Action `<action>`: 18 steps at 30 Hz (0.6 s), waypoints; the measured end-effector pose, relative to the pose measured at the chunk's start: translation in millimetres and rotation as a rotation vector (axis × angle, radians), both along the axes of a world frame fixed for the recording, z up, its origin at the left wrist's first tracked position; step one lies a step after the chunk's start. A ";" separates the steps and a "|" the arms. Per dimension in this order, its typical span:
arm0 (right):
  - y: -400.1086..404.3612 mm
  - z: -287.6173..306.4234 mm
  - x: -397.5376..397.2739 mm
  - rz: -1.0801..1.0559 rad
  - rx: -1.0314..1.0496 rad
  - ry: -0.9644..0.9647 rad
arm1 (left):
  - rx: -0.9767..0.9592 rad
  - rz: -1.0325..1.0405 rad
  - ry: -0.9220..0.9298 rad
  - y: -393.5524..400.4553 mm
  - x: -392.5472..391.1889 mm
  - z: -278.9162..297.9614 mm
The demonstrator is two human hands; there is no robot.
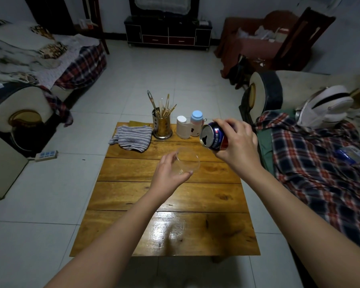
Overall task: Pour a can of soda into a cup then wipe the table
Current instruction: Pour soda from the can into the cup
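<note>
Writing runs down the side of the can [213, 137] in white characters on dark blue, with a small red and white mark near the rim, but it is too small and slanted to read. The right hand [236, 142] grips that can from the far side, tipped so its open top faces the camera, held above the far right part of the table [166, 204] and just beyond the cup [187, 162]. The cup is clear and hard to make out against the wood; it looks empty, and the left hand [170, 172] curls around its near left side, thumb at the front. A striped cloth [132, 137] lies crumpled at the far left corner. Beside it stands a metal holder [162, 126] full of chopsticks and a utensil, then a white container [183, 127] and a bottle with a blue cap [196, 123], partly hidden behind the can. A power strip [46, 155] lies on the floor tiles to the left. A plaid blanket [320, 163] covers the seat on the right, cut off by the picture's edge.
</note>
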State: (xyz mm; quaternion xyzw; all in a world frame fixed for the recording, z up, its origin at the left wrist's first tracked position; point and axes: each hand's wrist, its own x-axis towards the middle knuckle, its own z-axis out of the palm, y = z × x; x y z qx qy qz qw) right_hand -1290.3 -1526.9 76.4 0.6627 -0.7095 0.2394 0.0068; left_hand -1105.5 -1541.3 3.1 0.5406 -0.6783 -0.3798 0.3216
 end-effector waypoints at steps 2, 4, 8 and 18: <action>-1.4 0.0 1.0 0.004 -0.005 0.021 | 0.001 0.000 0.011 -0.3 0.7 0.5; -2.7 -0.4 1.8 0.012 -0.015 0.035 | 0.002 0.003 0.014 -0.6 1.6 0.7; -4.9 0.0 3.8 0.022 -0.037 0.049 | 0.004 0.010 0.018 -1.2 3.3 1.1; -6.9 3.4 9.8 0.052 -0.068 0.055 | 0.004 0.028 0.010 -2.7 6.6 2.8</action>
